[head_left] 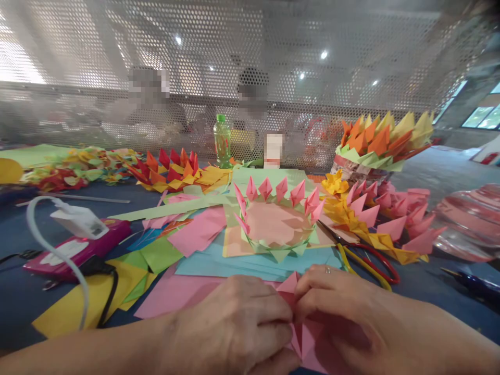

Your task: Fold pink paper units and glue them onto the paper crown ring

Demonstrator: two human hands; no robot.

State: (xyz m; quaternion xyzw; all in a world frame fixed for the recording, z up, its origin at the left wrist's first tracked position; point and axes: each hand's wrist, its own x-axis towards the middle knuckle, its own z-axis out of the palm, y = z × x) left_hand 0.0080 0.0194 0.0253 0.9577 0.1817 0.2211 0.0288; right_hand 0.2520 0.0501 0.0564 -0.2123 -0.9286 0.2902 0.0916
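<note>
My left hand (238,323) and my right hand (336,307) meet at the bottom centre, both pinching a folded pink paper piece (302,338). Its point sticks up between my knuckles. The fingers of both hands are closed on the folds, and a ring shows on my right hand. Just beyond them stands a paper crown ring (277,224) with pink points and a green base, on sheets of blue paper (219,268) and pink paper (199,232).
Red-and-yellow-handled scissors (371,260) lie to the right. At left are a magenta device (74,247) with a white charger and cables. Piles of folded paper units, a green bottle (222,139) and a perforated screen with people behind it stand at the back.
</note>
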